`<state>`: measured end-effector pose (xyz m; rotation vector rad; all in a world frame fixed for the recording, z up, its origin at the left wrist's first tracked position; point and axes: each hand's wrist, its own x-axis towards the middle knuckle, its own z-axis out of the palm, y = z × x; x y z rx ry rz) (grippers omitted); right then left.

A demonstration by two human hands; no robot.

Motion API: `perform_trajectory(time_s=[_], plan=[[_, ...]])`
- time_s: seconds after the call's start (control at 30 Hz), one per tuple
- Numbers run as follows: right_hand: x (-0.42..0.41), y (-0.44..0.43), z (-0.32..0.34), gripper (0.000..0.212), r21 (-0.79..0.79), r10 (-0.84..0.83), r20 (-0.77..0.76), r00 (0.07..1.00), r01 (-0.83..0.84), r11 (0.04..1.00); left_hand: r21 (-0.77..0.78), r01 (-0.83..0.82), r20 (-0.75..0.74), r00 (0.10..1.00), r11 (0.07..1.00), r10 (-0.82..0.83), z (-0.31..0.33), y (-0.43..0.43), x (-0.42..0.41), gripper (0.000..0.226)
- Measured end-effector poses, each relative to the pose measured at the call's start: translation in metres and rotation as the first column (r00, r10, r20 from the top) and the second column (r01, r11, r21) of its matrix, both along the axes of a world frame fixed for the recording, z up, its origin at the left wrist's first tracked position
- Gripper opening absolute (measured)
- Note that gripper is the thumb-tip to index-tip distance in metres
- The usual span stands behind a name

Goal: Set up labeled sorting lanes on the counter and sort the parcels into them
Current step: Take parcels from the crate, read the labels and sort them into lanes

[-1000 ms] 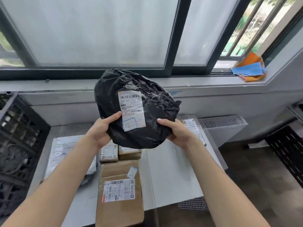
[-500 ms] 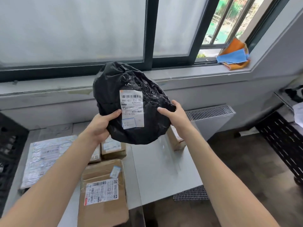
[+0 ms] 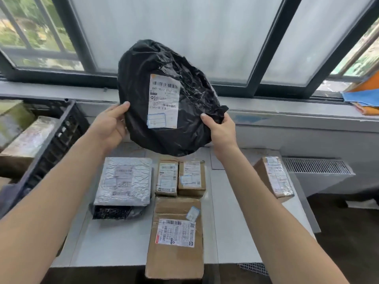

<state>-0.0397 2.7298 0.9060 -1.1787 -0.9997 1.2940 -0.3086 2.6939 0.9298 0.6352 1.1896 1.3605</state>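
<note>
Held up in the air above the far end of the counter (image 3: pixel 235 222), in front of the frosted window (image 3: pixel 184 27), is a black plastic parcel (image 3: pixel 174 136) – a soft, rounded bag, crinkled and glossy, with clear tape catching the light across its upper right. A white shipping label (image 3: pixel 164 101) faces the person; its barcode and the line "841-607 E02-10" can be read, along with a small blue-bordered sticker at its foot, but the finer print is too small to make out. The left hand (image 3: pixel 111 124) grasps the bag's left edge with the thumb laid on the front, and the right hand (image 3: pixel 220 128) clutches a bunched corner on the right, thumb forward too; the remaining fingers of both hands are hidden behind the plastic. Below, on the counter, lie a silver mailer (image 3: pixel 125 181) with something dark and mesh-patterned poking out beneath its near edge (what it is I cannot tell), two small cardboard boxes (image 3: pixel 166 177) side by side and touching, and a large cardboard box (image 3: pixel 176 238) just in front of them whose near end juts past the counter's edge. A taped cardboard box (image 3: pixel 273 178) sits apart at the right edge, tilted. To the left a black crate (image 3: pixel 55 140) is cut off by the frame – its contents are blurred. On the sill at far right, orange and blue cloths (image 3: pixel 363 97) are also partly cropped.
</note>
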Motion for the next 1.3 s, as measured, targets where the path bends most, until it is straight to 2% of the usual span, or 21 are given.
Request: perform_trajectory(time_s=[0.17, 0.3, 0.5, 0.63, 0.77, 1.0, 1.3], plan=[[-0.080, 0.005, 0.021, 0.024, 0.017, 0.038, -0.097, 0.995, -0.037, 0.999, 0.117, -0.079, 0.019, 0.997, 0.990, 0.078, 0.021, -0.009, -0.074, 0.023], [-0.121, 0.009, 0.023, 0.016, -0.022, 0.060, -0.130, 0.990, -0.063, 0.998, 0.141, -0.115, 0.012, 0.993, 0.983, 0.114, 0.021, -0.023, -0.113, 0.021], [-0.139, 0.008, 0.010, 0.023, -0.067, 0.041, -0.143, 0.989, -0.051, 0.996, 0.126, -0.074, -0.002, 0.997, 0.989, 0.075, 0.007, -0.026, -0.135, 0.025], [-0.112, 0.006, -0.007, 0.019, -0.138, 0.029, -0.113, 0.993, -0.045, 0.989, 0.035, -0.047, 0.003, 0.999, 0.998, 0.046, -0.009, -0.013, -0.122, 0.022], [-0.069, -0.005, -0.036, 0.018, -0.194, -0.012, -0.080, 0.997, -0.003, 0.981, -0.084, 0.049, -0.031, 0.998, 0.995, -0.052, -0.036, 0.000, -0.090, 0.024], [-0.004, -0.011, -0.078, 0.018, -0.278, -0.075, -0.012, 0.997, 0.069, 0.958, -0.165, 0.091, -0.077, 0.992, 0.982, -0.105, -0.080, 0.013, -0.035, 0.028], [0.042, -0.051, -0.147, 0.029, -0.411, -0.104, 0.121, 0.987, 0.145, 0.900, -0.422, 0.109, -0.170, 0.966, 0.900, -0.197, -0.154, -0.017, 0.009, 0.029]])
